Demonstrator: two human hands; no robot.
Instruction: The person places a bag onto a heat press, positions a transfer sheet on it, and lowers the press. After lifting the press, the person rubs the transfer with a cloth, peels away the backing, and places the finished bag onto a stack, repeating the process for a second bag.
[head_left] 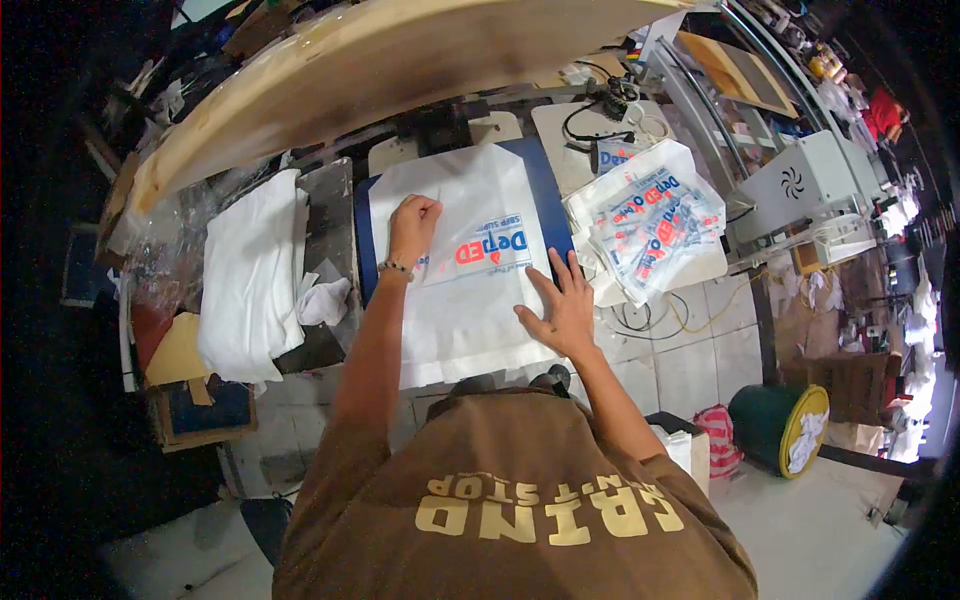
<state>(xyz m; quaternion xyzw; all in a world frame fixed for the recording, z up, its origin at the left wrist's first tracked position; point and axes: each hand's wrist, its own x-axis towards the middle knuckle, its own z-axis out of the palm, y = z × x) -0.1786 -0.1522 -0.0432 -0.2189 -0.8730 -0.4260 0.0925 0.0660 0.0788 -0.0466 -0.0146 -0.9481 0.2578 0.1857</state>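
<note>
A white sheet [460, 320] printed with blue and red "DepED" lettering lies over a dark blue board [545, 190]. My left hand [412, 228], with a beaded bracelet at its wrist, rests on the sheet left of the print. Its fingers are curled closed, and what they hold, if anything, is too small to make out. My right hand [564, 308] lies with its fingers spread on the sheet's right edge, beside the print. To the right is a pile of printed transparent films and white sheets [655, 220].
Folded white cloth [250, 275] lies at the left, a crumpled white piece [324, 302] beside it. A wooden edge [400, 75] arches across the far side. Cables [600, 125] lie beyond the film pile. A grey machine [800, 185] stands at the right, above a green bin [765, 425].
</note>
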